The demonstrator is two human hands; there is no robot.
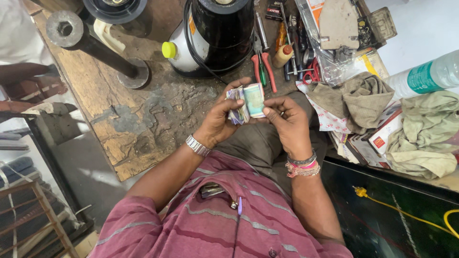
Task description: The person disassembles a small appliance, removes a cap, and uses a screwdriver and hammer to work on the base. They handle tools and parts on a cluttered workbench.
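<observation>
A folded wad of banknotes is held up in front of my chest, just above a worn wooden workbench. My left hand wraps around the wad from the left, fingers curled behind it. On the other side, my right hand pinches its right edge between thumb and fingers. A metal watch sits on my left wrist and coloured bands on my right wrist.
A black blender jar with a yellow knob stands on the bench behind the notes. Red-handled pliers, screwdrivers and a small bottle lie beside it. Rags, plastic bags and a water bottle crowd the right. A black pipe stand rises at left.
</observation>
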